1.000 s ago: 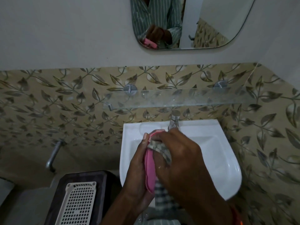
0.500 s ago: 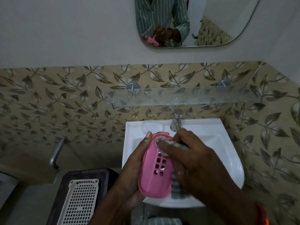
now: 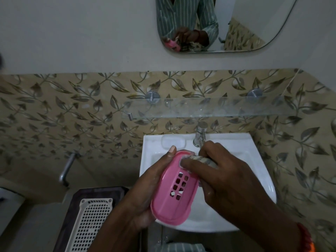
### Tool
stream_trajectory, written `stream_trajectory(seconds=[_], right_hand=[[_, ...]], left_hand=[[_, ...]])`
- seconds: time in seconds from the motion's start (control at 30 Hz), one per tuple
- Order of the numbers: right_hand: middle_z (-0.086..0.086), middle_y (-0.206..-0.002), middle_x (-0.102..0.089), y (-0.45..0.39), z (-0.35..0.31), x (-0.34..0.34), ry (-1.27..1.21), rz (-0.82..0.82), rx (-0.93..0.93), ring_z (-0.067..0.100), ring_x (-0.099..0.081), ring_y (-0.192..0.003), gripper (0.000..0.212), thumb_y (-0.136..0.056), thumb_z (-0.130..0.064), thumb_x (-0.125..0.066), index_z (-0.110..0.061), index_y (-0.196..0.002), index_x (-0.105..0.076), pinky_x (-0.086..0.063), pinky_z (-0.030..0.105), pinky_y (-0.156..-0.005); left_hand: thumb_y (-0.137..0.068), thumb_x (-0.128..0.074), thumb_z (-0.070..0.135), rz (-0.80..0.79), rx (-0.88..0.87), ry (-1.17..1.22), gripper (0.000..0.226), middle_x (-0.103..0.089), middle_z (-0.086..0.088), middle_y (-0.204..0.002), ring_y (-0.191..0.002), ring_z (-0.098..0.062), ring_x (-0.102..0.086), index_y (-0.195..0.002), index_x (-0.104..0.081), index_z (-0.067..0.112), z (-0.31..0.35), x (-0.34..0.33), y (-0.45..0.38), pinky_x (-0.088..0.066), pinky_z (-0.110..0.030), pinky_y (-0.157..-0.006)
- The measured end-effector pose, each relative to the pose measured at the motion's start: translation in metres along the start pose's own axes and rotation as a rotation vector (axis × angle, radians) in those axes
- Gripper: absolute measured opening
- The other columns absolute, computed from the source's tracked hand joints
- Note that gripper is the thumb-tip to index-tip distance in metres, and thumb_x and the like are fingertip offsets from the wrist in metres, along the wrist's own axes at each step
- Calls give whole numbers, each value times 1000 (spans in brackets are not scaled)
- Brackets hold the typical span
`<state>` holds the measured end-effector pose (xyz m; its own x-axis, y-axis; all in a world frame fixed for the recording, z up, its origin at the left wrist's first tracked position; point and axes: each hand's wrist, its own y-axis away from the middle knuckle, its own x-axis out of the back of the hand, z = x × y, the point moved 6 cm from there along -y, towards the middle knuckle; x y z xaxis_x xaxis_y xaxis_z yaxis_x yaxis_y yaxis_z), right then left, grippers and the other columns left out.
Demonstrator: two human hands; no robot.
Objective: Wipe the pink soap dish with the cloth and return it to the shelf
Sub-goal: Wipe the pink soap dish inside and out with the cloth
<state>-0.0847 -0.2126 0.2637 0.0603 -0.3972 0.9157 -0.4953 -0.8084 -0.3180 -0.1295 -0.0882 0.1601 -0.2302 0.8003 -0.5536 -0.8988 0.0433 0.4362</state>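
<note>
The pink soap dish (image 3: 171,199) is an oval plastic tray with several square drain holes, held over the white sink (image 3: 254,160) with its inside facing me. My left hand (image 3: 145,193) grips it from the left side and underneath. My right hand (image 3: 227,180) holds the checked cloth (image 3: 198,158) and presses it with the fingertips against the dish's far upper rim. Most of the cloth is hidden under that hand. The glass shelf (image 3: 209,108) hangs bare on the wall above the sink.
A metal tap (image 3: 199,138) stands at the sink's back edge, just beyond my right hand. A mirror (image 3: 227,24) is above. At lower left, a white perforated basket (image 3: 91,222) sits on a dark stool, and a pipe (image 3: 66,170) sticks out from the tiled wall.
The dish has turned from edge-on to its holed inside facing me. My right hand has moved the cloth from the dish's middle up to its far rim.
</note>
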Motion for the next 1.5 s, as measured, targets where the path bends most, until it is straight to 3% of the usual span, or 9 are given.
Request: stream_trajectory(seconds=[0.13, 0.23, 0.4, 0.57, 0.77, 0.87, 1.17, 1.33, 1.5], right_hand=[[-18, -100, -60, 13, -13, -24, -322, -80, -156, 2, -57, -87, 26, -82, -44, -68, -42, -105, -57, -52, 20, -75], [-27, -96, -54, 24, -18, -49, -537, -109, -308, -4, -51, -97, 35, -80, -69, -52, -44, -103, -45, -43, 10, -80], [-23, -99, -50, 23, -17, -54, -573, -290, -360, -9, -46, -96, 20, -81, -69, -53, -56, -86, -39, -39, 2, -71], [-29, -108, -49, 29, -8, -47, -512, -290, -326, -15, -47, -95, 39, -76, -73, -53, -47, -103, -44, -45, 14, -71], [3, -91, -58, 31, -12, -18, -42, -176, 94, 13, -50, -72, 37, -72, -19, -76, -27, -106, -64, -45, 25, -51], [4, -87, -54, 21, 5, -5, -28, -97, -44, 8, -39, -70, 41, -69, -7, -78, -20, -107, -68, -42, 23, -49], [1, -95, -57, 34, -24, -22, -189, -169, 12, 16, -57, -72, 34, -69, -13, -66, -25, -101, -65, -52, 30, -47], [-9, -108, -52, 29, -25, -38, -434, -127, -113, 8, -56, -90, 31, -87, -20, -49, -29, -113, -64, -52, 31, -73], [-10, -97, -61, 18, -31, -29, -583, -31, -118, 3, -58, -88, 27, -87, -10, -60, -29, -104, -69, -50, 23, -73]], left_hand=[[-81, -70, 68, 26, 64, 31, 65, -76, -18, -116, -103, -30, -73, -116, -78, 14, -2, -1, -2, -58, -47, -94], [-72, -81, 65, -6, 58, 66, 61, -78, -21, -111, -97, -32, -77, -107, -81, 15, 2, -4, -4, -62, -42, -83], [-65, -83, 67, 4, 61, 53, 65, -77, -24, -113, -98, -34, -77, -107, -82, 17, 2, -2, -4, -63, -40, -78], [-84, -63, 70, -16, 106, 56, 63, -77, -22, -115, -100, -33, -76, -113, -79, 16, 3, 0, -2, -62, -43, -83], [-75, -69, 71, 35, 57, -28, 71, -76, -21, -117, -96, -32, -76, -125, -73, 22, 14, 7, 0, -59, -50, -83], [-79, -69, 68, 22, 76, 2, 66, -75, -20, -110, -91, -31, -73, -124, -73, 19, 15, 6, 1, -59, -50, -86], [-76, -66, 70, 52, -22, -27, 59, -80, -16, -102, -84, -28, -77, -106, -82, 22, 17, 4, -9, -63, -43, -74], [-67, -78, 71, 62, -95, -14, 71, -78, -16, -101, -83, -27, -76, -115, -78, 20, 19, 6, -13, -62, -41, -72], [-74, -79, 66, 142, -95, 26, 66, -78, -22, -95, -82, -33, -77, -114, -77, 13, 3, -1, -16, -63, -40, -70]])
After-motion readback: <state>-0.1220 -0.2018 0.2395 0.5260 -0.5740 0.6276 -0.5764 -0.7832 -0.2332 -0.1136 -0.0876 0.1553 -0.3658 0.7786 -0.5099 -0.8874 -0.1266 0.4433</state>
